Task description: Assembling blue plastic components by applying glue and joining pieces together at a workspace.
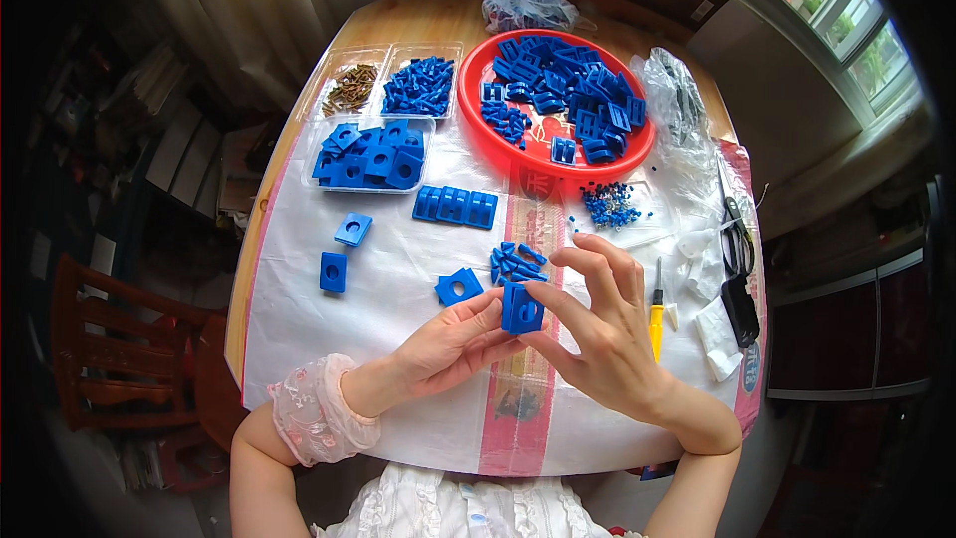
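Between my two hands is a blue square plastic piece [513, 313] with a round opening, held upright above the table. My left hand [443, 341] pinches its left side between thumb and fingers. The thumb and index finger of my right hand [605, 339] grip its right side, the other fingers raised and spread. Just left of it lie blue square plates with a hole [459, 286]. Behind it is a small heap of blue cone-shaped plastic pieces [516, 264]. Farther back stands a row of blue curved blocks [454, 208]. Two single blue square pieces [334, 272] lie at the left.
A red basin [478, 144] holds many blue parts. Clear boxes hold blue plates [370, 157], blue plugs [418, 86] and brass-coloured screws [352, 89]. Tiny blue-and-white bits [609, 205] lie right of centre. A yellow-handled screwdriver [656, 324], black scissors [738, 239] and crumpled tissue [716, 339] line the right side.
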The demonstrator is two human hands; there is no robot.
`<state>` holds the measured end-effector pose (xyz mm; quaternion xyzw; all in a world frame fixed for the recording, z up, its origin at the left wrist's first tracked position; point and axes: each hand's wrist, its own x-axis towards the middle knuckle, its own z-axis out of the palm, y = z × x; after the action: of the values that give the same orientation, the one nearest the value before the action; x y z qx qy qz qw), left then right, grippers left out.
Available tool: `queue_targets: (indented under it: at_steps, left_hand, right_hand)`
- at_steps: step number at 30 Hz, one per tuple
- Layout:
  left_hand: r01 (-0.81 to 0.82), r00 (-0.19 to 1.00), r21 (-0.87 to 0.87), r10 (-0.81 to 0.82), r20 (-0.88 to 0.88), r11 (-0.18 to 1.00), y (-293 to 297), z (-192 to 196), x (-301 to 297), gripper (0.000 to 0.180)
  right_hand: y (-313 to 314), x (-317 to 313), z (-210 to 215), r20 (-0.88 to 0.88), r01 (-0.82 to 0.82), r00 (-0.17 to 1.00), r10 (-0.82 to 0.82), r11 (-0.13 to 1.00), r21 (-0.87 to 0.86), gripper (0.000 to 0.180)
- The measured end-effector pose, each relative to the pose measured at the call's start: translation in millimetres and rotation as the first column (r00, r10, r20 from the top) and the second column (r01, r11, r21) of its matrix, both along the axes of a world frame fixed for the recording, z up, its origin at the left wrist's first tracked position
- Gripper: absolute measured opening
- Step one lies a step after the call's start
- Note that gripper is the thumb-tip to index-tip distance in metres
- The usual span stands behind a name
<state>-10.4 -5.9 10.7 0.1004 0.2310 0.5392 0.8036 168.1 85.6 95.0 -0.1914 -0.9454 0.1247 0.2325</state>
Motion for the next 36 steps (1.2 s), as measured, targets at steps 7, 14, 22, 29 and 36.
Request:
queue_targets:
  at_steps: [7,14,22,29,36]
  left_hand:
    - [0.01,1.0,-0.009,-0.01,-0.025,1.0,1.0,1.8,-0.2,0.046]
    - [0.028,0.999,0.013,-0.028,-0.019,1.0,2.5,6.7,2.6,0.04]
    - [0.045,0.999,0.035,-0.045,-0.015,0.998,0.7,3.5,2.9,0.041]
    - [0.055,0.998,0.034,-0.055,-0.001,0.998,1.0,1.9,2.9,0.042]
    - [0.057,0.998,0.04,-0.056,-0.021,0.998,-0.5,1.7,2.5,0.044]
  right_hand:
    - [0.2,0.4,-0.6,0.011,-0.004,1.0,0.004,1.0,0.005,0.044]
    - [-0.1,-0.1,0.5,0.036,-0.007,0.999,0.007,1.0,0.019,0.045]
    - [0.8,0.2,-0.8,0.076,-0.032,0.997,0.03,0.999,0.021,0.046]
    - [1.5,-0.7,-1.6,0.075,-0.046,0.996,0.046,0.999,-0.008,0.047]
    - [1.6,-0.7,-3.0,0.085,-0.049,0.995,0.05,0.999,-0.014,0.046]
